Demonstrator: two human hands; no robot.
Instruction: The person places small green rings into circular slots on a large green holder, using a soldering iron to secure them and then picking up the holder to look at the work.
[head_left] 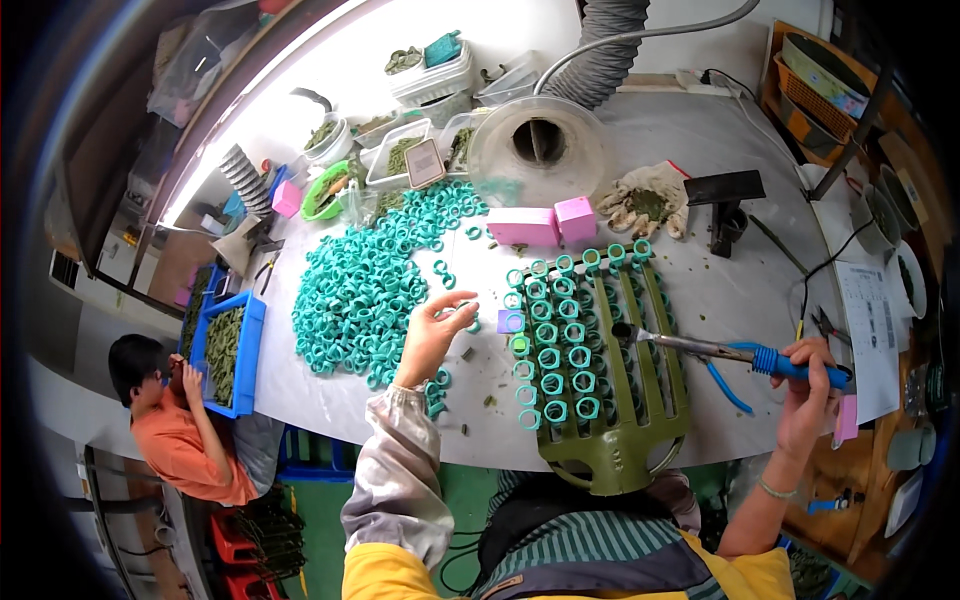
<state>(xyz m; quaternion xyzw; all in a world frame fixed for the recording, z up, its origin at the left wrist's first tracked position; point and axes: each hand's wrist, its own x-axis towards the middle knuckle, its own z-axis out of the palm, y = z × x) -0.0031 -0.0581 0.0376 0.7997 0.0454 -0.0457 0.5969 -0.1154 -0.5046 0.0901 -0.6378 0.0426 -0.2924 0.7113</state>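
My left hand [434,332] is held over the table beside a large heap of teal rings [350,300]. Its thumb and fingers are stretched out, slightly apart, with nothing visible between them; a teal ring shows partly below the thumb. In my right hand [806,392] is a tool with a blue ridged handle [775,363], a metal shaft and a dark tip. That tip is above an olive-green slatted plastic frame [618,455] lying near the table's front edge. Teal rings [550,358] stand in rows over the frame's left part, and more line its far edge.
Pink blocks [524,226], a stained glove [645,200] and a black stand [724,200] lie behind the frame. A clear funnel-shaped hood [500,150] joins a grey duct. Tubs of green pieces [400,158] line the back. Another person [175,440] works at the left by a blue crate [250,345].
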